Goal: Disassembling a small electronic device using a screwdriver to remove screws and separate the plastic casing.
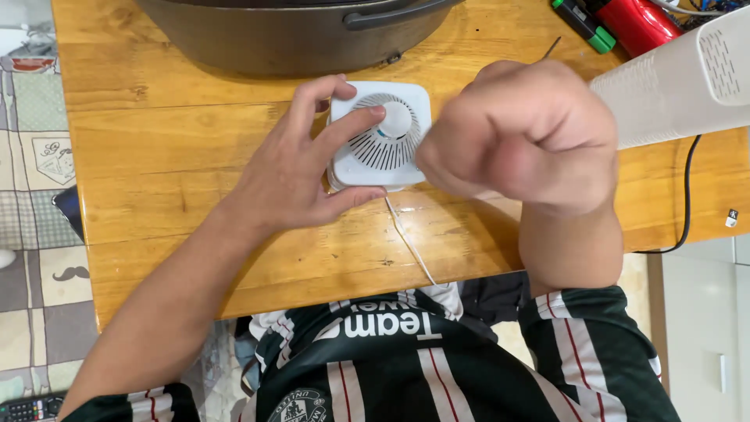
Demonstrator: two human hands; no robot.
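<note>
1. The bench (156, 156) – a wooden top filling most of the view – carries everything here.
2. A large dark pot (289, 35) sits at the far edge, just beyond the fan.
3. A white ribbed box (672, 86) lies at the right, tilted; a black cable (687, 195) runs down past it, and a red tool (637, 23) lies at the far right corner.
4. The fan (380, 137) – small, white, square with rounded corners, grille face up – lies flat near the middle of the bench, just in front of the pot. Being square it has no long axis; a thin white cord (410, 242) leads from its near edge toward the person.
5. The left hand (301, 168) is the nearer one and touches the fan: it comes in from the left, fingers spread, forefinger laid across the grille to the round hub, thumb under the near edge. Its grip is wide open, steadying the fan rather than clasping it.
6. The right hand (531, 137) hangs above the bench just right of the fan, raised toward the camera, curled into a tight fist. Its knuckles overlap the fan's right edge in view; whether the grip has hold of anything I cannot tell.
</note>
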